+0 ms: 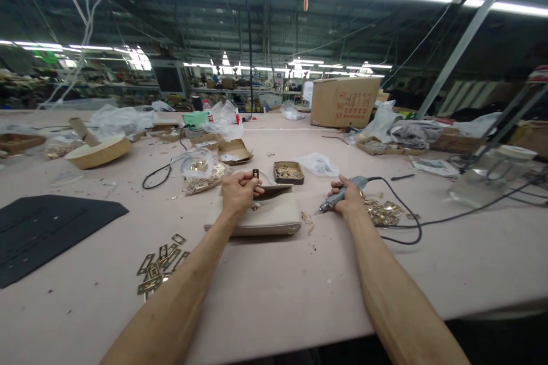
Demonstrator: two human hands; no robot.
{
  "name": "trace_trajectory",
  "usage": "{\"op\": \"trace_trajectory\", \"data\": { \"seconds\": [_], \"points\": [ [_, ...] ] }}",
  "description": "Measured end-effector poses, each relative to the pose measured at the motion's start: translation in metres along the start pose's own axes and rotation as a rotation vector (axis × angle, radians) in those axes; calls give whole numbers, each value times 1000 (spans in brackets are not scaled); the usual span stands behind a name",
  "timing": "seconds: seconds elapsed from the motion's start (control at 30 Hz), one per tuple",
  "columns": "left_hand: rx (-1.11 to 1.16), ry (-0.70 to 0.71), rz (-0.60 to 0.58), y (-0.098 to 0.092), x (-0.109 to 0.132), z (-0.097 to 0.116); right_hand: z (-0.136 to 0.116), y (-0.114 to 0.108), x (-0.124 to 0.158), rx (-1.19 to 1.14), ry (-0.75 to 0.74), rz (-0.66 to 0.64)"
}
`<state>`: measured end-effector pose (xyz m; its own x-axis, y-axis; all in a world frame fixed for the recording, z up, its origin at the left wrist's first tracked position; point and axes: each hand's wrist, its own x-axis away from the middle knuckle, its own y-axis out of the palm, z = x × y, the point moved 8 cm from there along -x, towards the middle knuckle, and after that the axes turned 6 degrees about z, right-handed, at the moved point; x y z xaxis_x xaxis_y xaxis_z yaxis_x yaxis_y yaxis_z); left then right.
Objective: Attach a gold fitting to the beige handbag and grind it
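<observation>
A cream handbag (265,218) lies on the table in front of me, its flap edge raised at the back. Over its left side, my left hand (240,189) pinches a small rectangular metal plate (256,174) between thumb and fingers. To the right of the bag, my right hand (349,197) is wrapped round a grey electric screwdriver (331,202), its tip pointing left and down, apart from the bag. Tiny brass screws (307,222) are scattered between the bag and the tip. A loose pile of metal frames (160,265) lies beside my left forearm.
More metal pieces (385,212) lie right of my right hand, near the screwdriver's black cord (417,228). Behind the bag stands a small box of fittings (288,172). A black panel (55,228) covers the left side. Farther back are a cardboard box (345,101) and plastic bags.
</observation>
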<state>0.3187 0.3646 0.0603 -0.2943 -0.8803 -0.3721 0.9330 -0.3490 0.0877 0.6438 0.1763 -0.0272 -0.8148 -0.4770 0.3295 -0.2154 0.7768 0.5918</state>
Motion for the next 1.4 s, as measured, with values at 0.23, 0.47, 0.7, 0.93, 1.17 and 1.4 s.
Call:
{"op": "trace_trajectory", "data": {
  "seconds": [0.23,0.47,0.7,0.93,1.17,1.4],
  "points": [
    [-6,-58,21,-1,-1,-4,7,3,5,12,38,35],
    [5,-97,16,-1,-1,-8,9,5,5,15,44,21],
    [1,-126,16,0,1,-6,12,7,4,21,47,9],
    [-2,-135,10,0,0,-10,13,9,5,12,51,10],
    [9,-140,9,-1,-1,-14,10,7,8,-22,48,20],
    [7,-143,3,0,0,-12,6,7,7,-41,51,9]
  ]
}}
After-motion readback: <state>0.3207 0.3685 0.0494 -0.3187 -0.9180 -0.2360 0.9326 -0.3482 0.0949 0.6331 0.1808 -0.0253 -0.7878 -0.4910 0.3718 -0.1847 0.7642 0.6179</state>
